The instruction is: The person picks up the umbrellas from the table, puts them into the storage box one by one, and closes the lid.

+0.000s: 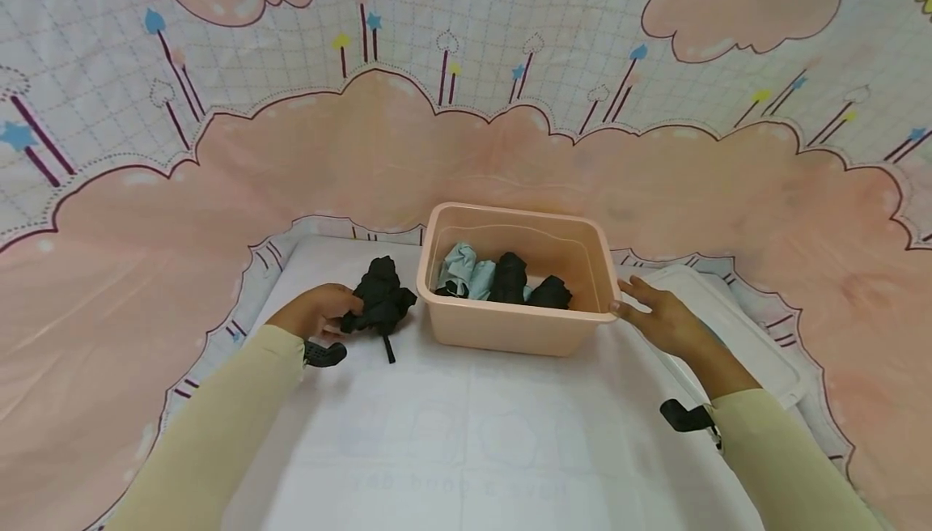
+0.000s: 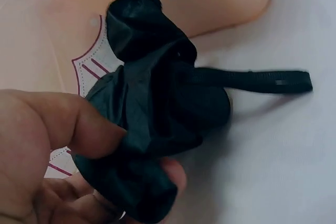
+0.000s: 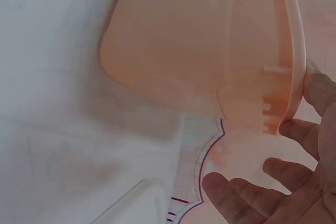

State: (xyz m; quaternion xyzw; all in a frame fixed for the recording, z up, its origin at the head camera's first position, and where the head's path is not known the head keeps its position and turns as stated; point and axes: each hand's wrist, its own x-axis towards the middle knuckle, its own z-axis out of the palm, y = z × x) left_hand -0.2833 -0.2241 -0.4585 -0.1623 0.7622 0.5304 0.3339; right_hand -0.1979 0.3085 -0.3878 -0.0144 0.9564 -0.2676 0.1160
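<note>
My left hand [image 1: 320, 310] pinches a crumpled black cloth bundle [image 1: 380, 296] between thumb and fingers, left of a peach plastic bin [image 1: 502, 329]. A narrow black strap [image 2: 262, 81] sticks out from the folds. In the bin lie a pale blue-green cloth [image 1: 459, 265] and several dark rolled bundles [image 1: 510, 276]. On the bin's other side, the thumb and a fingertip of my right hand [image 1: 658, 316] touch the rim's corner. Its other fingers extend below the rim, holding nothing, as the right wrist view shows.
A white lid-like panel [image 1: 728, 329] lies right of the bin, partly behind my right forearm. The bin stands at the back of a white table surface [image 1: 466, 434]. A peach sheet printed with clouds [image 1: 502, 159] hangs behind and drapes along both sides.
</note>
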